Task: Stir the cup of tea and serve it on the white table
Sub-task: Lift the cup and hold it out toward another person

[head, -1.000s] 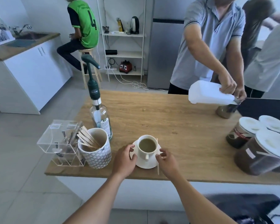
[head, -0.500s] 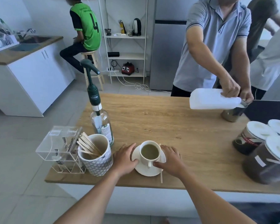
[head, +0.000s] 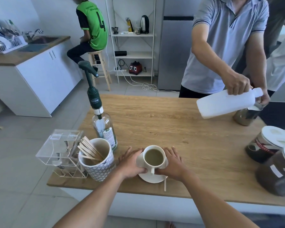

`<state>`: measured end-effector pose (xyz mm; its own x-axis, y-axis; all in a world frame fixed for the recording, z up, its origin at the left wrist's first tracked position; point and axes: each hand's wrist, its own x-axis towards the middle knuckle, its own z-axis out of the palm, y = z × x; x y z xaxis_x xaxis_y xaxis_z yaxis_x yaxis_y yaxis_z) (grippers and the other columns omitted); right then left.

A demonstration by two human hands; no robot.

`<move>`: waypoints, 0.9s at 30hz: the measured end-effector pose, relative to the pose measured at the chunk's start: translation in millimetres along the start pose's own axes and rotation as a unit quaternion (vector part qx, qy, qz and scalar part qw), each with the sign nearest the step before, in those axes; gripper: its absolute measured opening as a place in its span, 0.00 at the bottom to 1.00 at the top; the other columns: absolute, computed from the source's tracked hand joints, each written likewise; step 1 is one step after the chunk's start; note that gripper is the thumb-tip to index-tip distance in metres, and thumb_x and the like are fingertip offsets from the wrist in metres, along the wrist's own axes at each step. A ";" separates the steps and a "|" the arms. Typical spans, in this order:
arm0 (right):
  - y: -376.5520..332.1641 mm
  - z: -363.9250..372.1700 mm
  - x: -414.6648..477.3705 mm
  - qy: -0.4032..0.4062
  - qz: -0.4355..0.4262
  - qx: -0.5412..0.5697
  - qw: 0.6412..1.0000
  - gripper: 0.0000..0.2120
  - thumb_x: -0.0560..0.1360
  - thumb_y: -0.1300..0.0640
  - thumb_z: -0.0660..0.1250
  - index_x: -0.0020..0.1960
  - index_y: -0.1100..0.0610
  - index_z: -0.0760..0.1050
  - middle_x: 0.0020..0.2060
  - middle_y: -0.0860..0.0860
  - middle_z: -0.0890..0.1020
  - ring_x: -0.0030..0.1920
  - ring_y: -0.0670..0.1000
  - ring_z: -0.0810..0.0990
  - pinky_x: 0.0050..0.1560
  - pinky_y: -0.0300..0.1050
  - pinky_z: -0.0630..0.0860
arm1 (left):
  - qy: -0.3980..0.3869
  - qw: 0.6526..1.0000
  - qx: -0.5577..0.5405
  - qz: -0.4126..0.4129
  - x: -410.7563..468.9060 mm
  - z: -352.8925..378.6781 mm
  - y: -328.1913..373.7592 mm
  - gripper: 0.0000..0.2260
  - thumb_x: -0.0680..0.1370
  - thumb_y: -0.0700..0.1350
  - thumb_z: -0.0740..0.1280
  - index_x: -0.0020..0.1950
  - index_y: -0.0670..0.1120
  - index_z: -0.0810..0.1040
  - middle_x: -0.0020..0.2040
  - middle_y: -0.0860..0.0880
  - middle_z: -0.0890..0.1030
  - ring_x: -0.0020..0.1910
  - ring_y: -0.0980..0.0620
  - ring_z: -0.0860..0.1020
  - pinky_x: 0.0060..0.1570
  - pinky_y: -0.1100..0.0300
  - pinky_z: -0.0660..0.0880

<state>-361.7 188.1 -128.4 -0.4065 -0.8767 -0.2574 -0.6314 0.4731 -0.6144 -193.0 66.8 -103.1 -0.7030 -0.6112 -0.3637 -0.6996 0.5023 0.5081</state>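
Note:
A white cup of pale green-brown tea stands on a white saucer near the front edge of the wooden counter. My left hand grips the saucer's left side and my right hand grips its right side, thumbs on the rim by the cup's handle. A wooden stir stick lies on the saucer's right edge and pokes out toward me. No white table is in view.
Left of the saucer stand a patterned cup of wooden stir sticks, a clear acrylic box and a pump syrup bottle. Lidded jars crowd the right. Across the counter a person pours from a white jug.
Both hands have closed in from beside the saucer and taken hold of its two edges. The person opposite keeps pouring.

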 end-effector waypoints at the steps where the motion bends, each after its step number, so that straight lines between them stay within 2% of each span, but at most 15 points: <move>1: 0.2 0.2 0.7 -0.002 0.001 0.000 1.000 0.46 0.61 0.36 0.75 0.72 0.41 0.57 0.73 0.41 0.58 0.78 0.51 0.39 0.73 0.59 0.47 | 0.002 1.000 -0.003 0.000 -0.5 0.5 1.7 0.40 0.73 0.54 0.74 0.79 0.55 0.56 0.81 0.54 0.54 0.81 0.51 0.43 0.75 0.44 0.46; 12: 3.9 4.4 2.8 0.010 -0.015 0.041 0.999 0.44 0.59 0.35 0.74 0.70 0.40 0.60 0.70 0.39 0.65 0.79 0.50 0.43 0.74 0.57 0.50 | 0.034 0.999 -0.032 -0.002 -0.2 1.7 9.3 0.35 0.71 0.55 0.75 0.75 0.57 0.65 0.78 0.50 0.64 0.80 0.50 0.52 0.74 0.48 0.49; 15: 1.0 0.5 1.5 0.014 -0.016 0.070 0.997 0.43 0.59 0.36 0.75 0.69 0.38 0.61 0.69 0.36 0.66 0.79 0.50 0.43 0.75 0.57 0.51 | 0.046 0.998 -0.041 0.000 -2.5 -1.9 12.0 0.35 0.72 0.56 0.74 0.76 0.58 0.64 0.78 0.50 0.64 0.80 0.49 0.53 0.74 0.48 0.49; 17: 0.8 -2.1 3.3 0.014 -0.022 0.083 0.996 0.43 0.57 0.34 0.74 0.69 0.36 0.61 0.68 0.35 0.67 0.78 0.49 0.45 0.75 0.56 0.51 | 0.052 0.997 -0.054 -0.003 -1.4 -4.4 12.4 0.34 0.71 0.57 0.75 0.75 0.58 0.66 0.76 0.51 0.67 0.79 0.48 0.57 0.73 0.47 0.52; 19: -1.5 -5.9 4.6 0.010 -0.037 0.097 0.995 0.43 0.56 0.33 0.75 0.68 0.35 0.62 0.66 0.34 0.70 0.77 0.48 0.54 0.75 0.56 0.55 | 0.055 0.996 -0.068 -0.009 -1.3 -7.9 13.5 0.34 0.67 0.60 0.75 0.72 0.60 0.68 0.71 0.53 0.73 0.74 0.49 0.65 0.72 0.45 0.57; 21: -6.5 -12.7 4.5 0.007 -0.043 0.136 0.990 0.41 0.57 0.38 0.79 0.66 0.37 0.66 0.61 0.36 0.75 0.69 0.45 0.70 0.69 0.53 0.67 | 0.049 0.994 -0.094 -0.007 -0.2 -10.0 13.0 0.36 0.62 0.65 0.74 0.69 0.64 0.69 0.68 0.55 0.77 0.70 0.51 0.71 0.70 0.44 0.62; 22: -9.5 -16.7 3.2 0.008 -0.044 0.157 0.987 0.39 0.57 0.42 0.80 0.65 0.39 0.67 0.59 0.38 0.77 0.64 0.43 0.74 0.65 0.52 0.72 | 0.049 0.993 -0.108 -0.005 1.3 -10.1 11.6 0.37 0.60 0.67 0.73 0.67 0.65 0.69 0.66 0.56 0.78 0.69 0.51 0.72 0.69 0.43 0.64; 24: -16.7 -23.5 -0.3 0.007 -0.049 0.177 0.983 0.39 0.58 0.46 0.81 0.65 0.43 0.68 0.58 0.40 0.78 0.60 0.42 0.77 0.61 0.49 0.75 | 0.049 0.990 -0.131 -0.002 1.4 -12.4 12.1 0.37 0.58 0.66 0.73 0.66 0.67 0.68 0.66 0.56 0.79 0.69 0.51 0.73 0.69 0.44 0.66; 27: -22.5 -28.0 -3.4 0.007 -0.056 0.195 0.979 0.40 0.57 0.46 0.82 0.64 0.44 0.68 0.57 0.41 0.79 0.59 0.42 0.78 0.59 0.47 0.77 | 0.049 0.987 -0.154 0.014 -5.8 -21.4 17.2 0.37 0.58 0.65 0.75 0.65 0.68 0.67 0.65 0.58 0.79 0.68 0.52 0.74 0.68 0.45 0.68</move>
<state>-364.5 182.9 -92.8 -0.3586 -0.9191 -0.1634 -0.3743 0.3019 -0.8768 -198.3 65.9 -75.6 -0.6948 -0.6641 -0.2762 -0.5977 0.3193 0.7354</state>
